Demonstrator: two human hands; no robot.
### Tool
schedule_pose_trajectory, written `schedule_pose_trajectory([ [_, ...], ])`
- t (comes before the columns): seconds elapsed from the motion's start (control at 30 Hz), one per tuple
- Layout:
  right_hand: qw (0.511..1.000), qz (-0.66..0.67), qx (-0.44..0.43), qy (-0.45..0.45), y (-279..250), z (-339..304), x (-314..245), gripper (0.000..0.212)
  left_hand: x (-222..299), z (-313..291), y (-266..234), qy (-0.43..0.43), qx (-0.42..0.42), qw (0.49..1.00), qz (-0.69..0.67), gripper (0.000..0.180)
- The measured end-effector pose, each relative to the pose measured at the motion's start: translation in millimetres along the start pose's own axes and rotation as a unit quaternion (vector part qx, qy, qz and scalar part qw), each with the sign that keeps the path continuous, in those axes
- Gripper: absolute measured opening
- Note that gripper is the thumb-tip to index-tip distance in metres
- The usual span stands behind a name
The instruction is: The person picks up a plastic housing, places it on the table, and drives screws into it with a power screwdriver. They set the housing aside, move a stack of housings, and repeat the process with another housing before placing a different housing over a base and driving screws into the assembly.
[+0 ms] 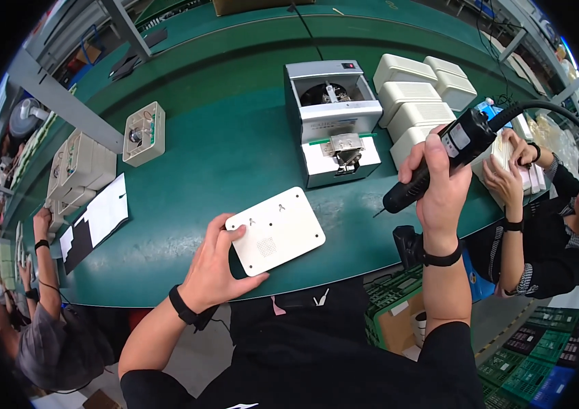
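Note:
My left hand (213,269) grips the left edge of a flat white plastic housing (289,238), thumb on its upper face and fingers round the side. The housing has rounded corners, two keyhole slots, a grille of small holes and dark screw holes near its corners. It is at the table's near edge. My right hand (439,194) is wrapped round a black electric screwdriver (470,140), held up to the right of the housing. Its thin bit points down and left, apart from the housing. Beyond the housing stands a grey screw feeder (334,119).
Stacked cream boxes (416,119) stand right of the feeder. An open housing with wiring (144,134) and more housings (81,167) are at the left, near black-and-white sheets (98,221). A co-worker's hands (508,174) work at the right; another person's arm (45,262) reaches in at the left.

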State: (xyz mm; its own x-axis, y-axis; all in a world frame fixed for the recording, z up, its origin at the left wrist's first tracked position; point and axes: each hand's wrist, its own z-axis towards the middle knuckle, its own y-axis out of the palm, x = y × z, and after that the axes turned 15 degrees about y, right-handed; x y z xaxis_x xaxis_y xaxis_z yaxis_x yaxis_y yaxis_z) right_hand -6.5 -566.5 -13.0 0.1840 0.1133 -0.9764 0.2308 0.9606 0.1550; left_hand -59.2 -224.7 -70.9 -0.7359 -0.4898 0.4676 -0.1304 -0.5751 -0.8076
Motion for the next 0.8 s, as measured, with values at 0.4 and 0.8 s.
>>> schedule_pose_trajectory([
  [0.4, 1.0, 0.024, 0.001, -0.005, -3, -20, -10, 0.026, 26, 39, -12, 0.022, -0.093, 0.991, 0.092, 0.112],
  [0.8, 0.998, 0.045, -0.021, -0.035, -3, -31, -16, 0.032, 9, 45, -19, -0.088, -0.047, 0.993, 0.055, 0.104],
])
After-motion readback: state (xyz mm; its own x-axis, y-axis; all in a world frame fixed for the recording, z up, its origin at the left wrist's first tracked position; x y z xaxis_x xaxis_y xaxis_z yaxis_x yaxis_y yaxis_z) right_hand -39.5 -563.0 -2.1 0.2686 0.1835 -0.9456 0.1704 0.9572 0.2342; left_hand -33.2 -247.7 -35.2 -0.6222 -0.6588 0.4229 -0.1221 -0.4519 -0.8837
